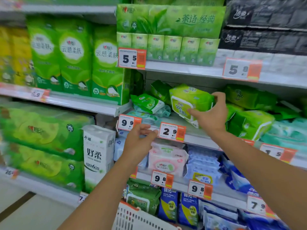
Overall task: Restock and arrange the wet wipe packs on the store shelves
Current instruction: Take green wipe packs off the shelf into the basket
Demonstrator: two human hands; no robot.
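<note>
My right hand (pixel 211 113) grips a lime-green wet wipe pack (pixel 191 101) and holds it tilted just above the middle shelf (pixel 194 136). My left hand (pixel 140 138) is lower, at that shelf's front edge between the 9.9 price tag (pixel 127 122) and the 2.9 price tag (pixel 172 131); its fingers are curled loosely and hold nothing. To the left of the held pack lie small green wipe packs (pixel 147 102) in a loose pile. More lime-green packs (pixel 249 122) are stacked on the right.
Tall green tissue bundles (pixel 74 57) fill the left shelves. Pink and blue wipe packs (pixel 167 159) sit one shelf down, dark blue packs (pixel 167 205) below those. A white basket with a red rim (pixel 137 216) is at the bottom centre. Black tissue packs (pixel 265 24) stand at top right.
</note>
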